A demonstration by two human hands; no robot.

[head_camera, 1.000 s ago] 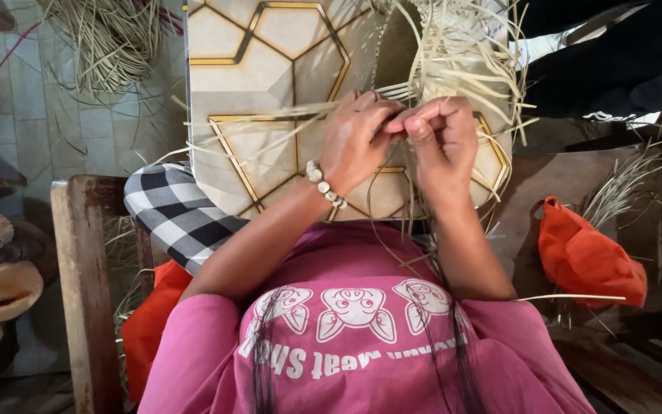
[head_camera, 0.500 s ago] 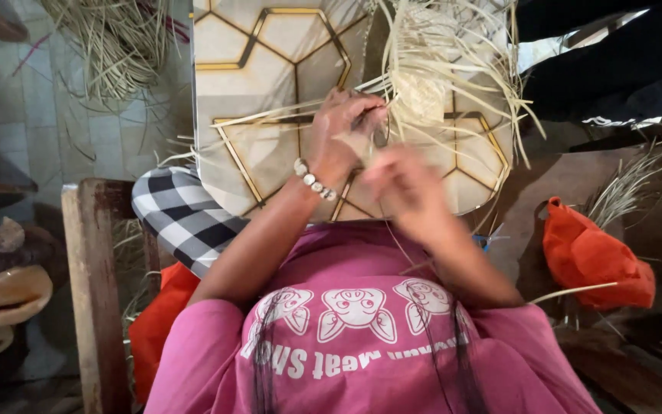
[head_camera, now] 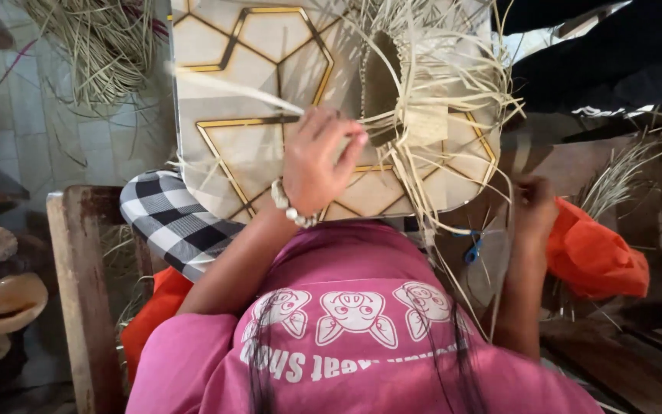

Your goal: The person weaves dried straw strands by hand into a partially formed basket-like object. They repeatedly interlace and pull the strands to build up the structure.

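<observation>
- Pinching a pale strip (head_camera: 231, 88), the left hand (head_camera: 317, 165) has its fingers curled, the grip pressed together on the strip's near end; the strip runs up and away to the left from that grip.
- Just right of the left grip sits the weaving (head_camera: 415, 115), a half-made straw piece with loose strands fanning out on every side; fingertips (head_camera: 358, 142) lie close beside its edge.
- Beneath both lies a board (head_camera: 224, 153) patterned with gold-lined hexagons.
- A bead bracelet (head_camera: 289, 207) circles the left wrist, just below the grip.
- The right hand (head_camera: 534, 203) is well apart, to the right of and lower than the left grip; it is shadowed, fingers curled, and I cannot tell whether its grip pinches a strand.
- Beside the right hand lies an orange bag (head_camera: 595, 257).
- Left of the left forearm is a checked cloth (head_camera: 170, 218).
- Far up and left of the grip, a straw pile (head_camera: 97, 46) lies on the floor.
</observation>
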